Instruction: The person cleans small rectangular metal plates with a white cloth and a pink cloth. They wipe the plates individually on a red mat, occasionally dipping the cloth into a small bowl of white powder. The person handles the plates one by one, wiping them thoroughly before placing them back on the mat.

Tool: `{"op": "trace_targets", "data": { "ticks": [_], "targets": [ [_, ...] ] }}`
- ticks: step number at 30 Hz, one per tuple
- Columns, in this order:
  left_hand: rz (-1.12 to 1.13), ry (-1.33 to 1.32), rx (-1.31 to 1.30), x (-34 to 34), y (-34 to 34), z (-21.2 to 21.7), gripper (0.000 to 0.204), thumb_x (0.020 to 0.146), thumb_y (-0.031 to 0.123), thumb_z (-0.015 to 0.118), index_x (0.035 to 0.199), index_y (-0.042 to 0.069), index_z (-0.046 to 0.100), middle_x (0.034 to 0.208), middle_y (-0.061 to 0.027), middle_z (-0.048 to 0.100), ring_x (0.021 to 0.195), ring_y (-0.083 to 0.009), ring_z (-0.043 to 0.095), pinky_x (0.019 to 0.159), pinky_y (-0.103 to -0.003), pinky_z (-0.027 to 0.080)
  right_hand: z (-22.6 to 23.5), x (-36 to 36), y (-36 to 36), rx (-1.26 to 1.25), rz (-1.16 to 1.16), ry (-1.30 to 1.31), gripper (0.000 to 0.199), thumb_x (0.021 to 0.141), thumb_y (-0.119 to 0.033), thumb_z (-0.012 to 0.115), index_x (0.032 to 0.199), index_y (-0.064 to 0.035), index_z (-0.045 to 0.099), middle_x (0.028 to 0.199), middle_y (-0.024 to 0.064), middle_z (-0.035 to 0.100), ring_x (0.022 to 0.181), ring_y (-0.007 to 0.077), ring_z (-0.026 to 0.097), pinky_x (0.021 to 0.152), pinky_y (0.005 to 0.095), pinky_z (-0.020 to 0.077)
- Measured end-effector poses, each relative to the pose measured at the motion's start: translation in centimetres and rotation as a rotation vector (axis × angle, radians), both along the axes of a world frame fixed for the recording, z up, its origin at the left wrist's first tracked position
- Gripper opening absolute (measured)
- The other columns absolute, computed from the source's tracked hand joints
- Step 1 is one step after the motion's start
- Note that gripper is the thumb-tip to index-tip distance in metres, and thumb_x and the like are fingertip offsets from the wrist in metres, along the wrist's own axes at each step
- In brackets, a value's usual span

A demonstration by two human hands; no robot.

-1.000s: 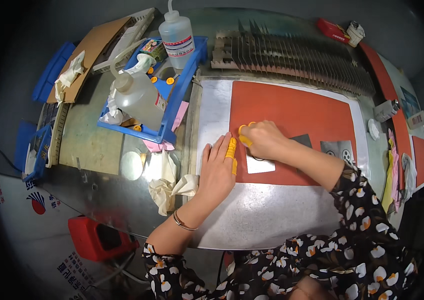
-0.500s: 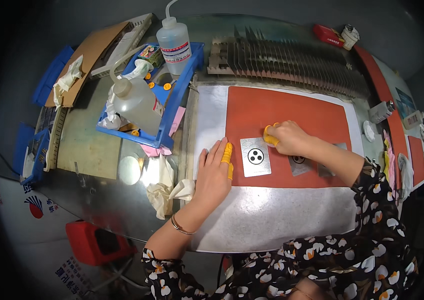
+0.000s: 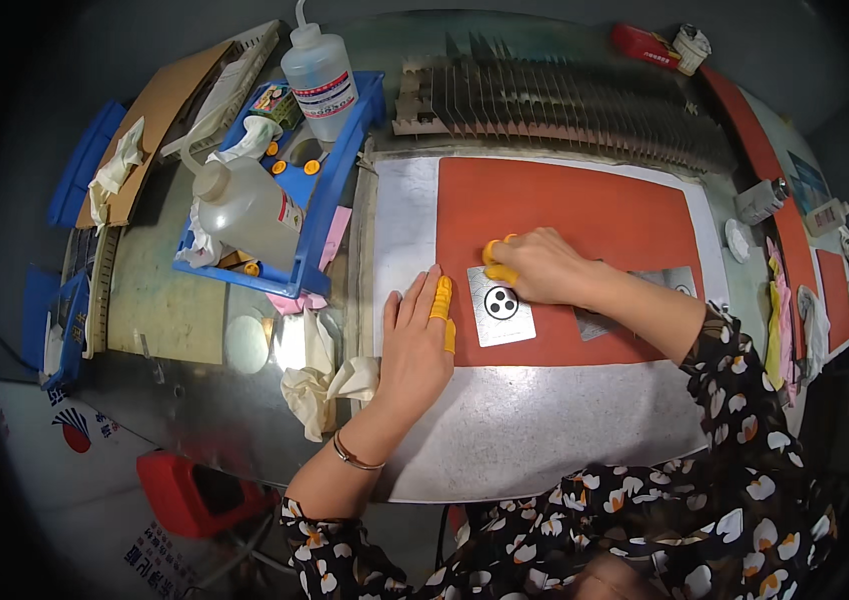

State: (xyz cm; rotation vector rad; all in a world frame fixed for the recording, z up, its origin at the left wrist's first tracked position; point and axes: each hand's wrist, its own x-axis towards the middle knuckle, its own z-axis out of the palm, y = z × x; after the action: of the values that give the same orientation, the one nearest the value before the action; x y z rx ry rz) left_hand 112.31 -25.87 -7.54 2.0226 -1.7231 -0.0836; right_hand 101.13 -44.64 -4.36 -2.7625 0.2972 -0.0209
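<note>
A silvery metal plate (image 3: 516, 325) with a black ring and dots lies on the red mat (image 3: 585, 200). My right hand (image 3: 540, 266), with yellow finger covers, is closed over the plate's upper edge. Whether anything sits between its curled fingers is hidden. My left hand (image 3: 420, 340) rests flat with fingers stretched at the mat's left edge, beside the plate; one finger wears yellow covers. Two similar plates lie on the mat to the right: one plate (image 3: 595, 324) is partly under my right forearm, and another plate (image 3: 680, 282) shows beyond it.
A rack of upright thin plates (image 3: 555, 100) stands at the back. On the left, a blue tray (image 3: 330, 225) holds squeeze bottles and orange-capped items. Crumpled cloth (image 3: 310, 388) lies near my left wrist. A metal can (image 3: 763, 201) and a pink cloth (image 3: 783, 310) are at the right.
My right hand has moved left, from the plate's upper right corner across its upper edge. The plate now sits slightly tilted. My left hand stays flat, and the whole view has shifted a little.
</note>
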Motion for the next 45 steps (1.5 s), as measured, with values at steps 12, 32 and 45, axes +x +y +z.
{"op": "trace_targets", "data": {
  "ticks": [12, 32, 45],
  "targets": [
    [0.024, -0.027, 0.015, 0.0, 0.2, 0.1, 0.042, 0.08, 0.001, 0.046, 0.121, -0.007, 0.042, 0.135, -0.0165, 0.034, 0.124, -0.0309, 0.033, 0.102, -0.049, 0.024, -0.7, 1.5, 1.0, -0.009, 0.119, -0.13, 0.012, 0.071, -0.011, 0.059, 0.081, -0.0056, 0.059, 0.07, 0.0143, 0.06, 0.068, 0.033, 0.059, 0.058, 0.0444, 0.045],
    [0.007, -0.027, -0.031, -0.2, 0.3, -0.1, 0.031, 0.077, 0.0, 0.047, 0.106, -0.011, 0.049, 0.135, -0.0184, 0.035, 0.123, -0.0321, 0.035, 0.101, -0.049, 0.026, -0.8, -1.2, 5.0, 0.034, 0.277, -0.15, 0.009, 0.067, -0.004, 0.057, 0.076, -0.0051, 0.057, 0.067, 0.0123, 0.058, 0.064, 0.0301, 0.059, 0.052, 0.0411, 0.0443],
    [0.018, 0.006, -0.035, 0.3, 0.5, -0.4, 0.037, 0.078, 0.004, 0.048, 0.112, -0.009, 0.048, 0.135, -0.0195, 0.034, 0.125, -0.0321, 0.033, 0.101, -0.051, 0.023, 0.0, -3.5, 4.8, 0.06, 0.252, -0.118, 0.008, 0.067, -0.002, 0.057, 0.074, -0.0023, 0.056, 0.066, 0.0134, 0.057, 0.062, 0.0314, 0.058, 0.053, 0.0428, 0.044]
  ]
}}
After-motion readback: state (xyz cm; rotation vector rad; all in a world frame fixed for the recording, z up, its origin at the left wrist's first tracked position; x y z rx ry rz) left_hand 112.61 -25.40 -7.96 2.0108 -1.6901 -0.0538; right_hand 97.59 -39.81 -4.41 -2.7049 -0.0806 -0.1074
